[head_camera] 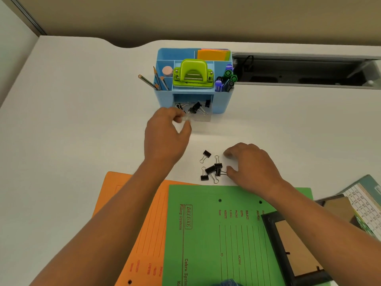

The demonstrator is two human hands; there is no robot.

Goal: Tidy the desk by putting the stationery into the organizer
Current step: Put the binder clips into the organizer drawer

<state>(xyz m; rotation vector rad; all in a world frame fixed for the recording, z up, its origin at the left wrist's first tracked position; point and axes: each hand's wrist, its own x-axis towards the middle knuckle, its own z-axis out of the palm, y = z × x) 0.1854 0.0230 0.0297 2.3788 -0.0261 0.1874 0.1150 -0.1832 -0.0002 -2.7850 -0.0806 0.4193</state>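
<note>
Black clips (212, 169) lie just beside my loosely curled, empty right fingers (229, 152); left fingers (175, 114) pinch the drawer (201, 118) steady. Scoop several at once.

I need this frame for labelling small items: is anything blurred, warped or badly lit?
Head view: soft, even light, with only faint shadows on the desk. The loose binder clips and the green folder print are sharp. The left hand has smeared fingers at the clear drawer. The forearms look stretched toward the lower corners, likely from the wide lens.
</note>
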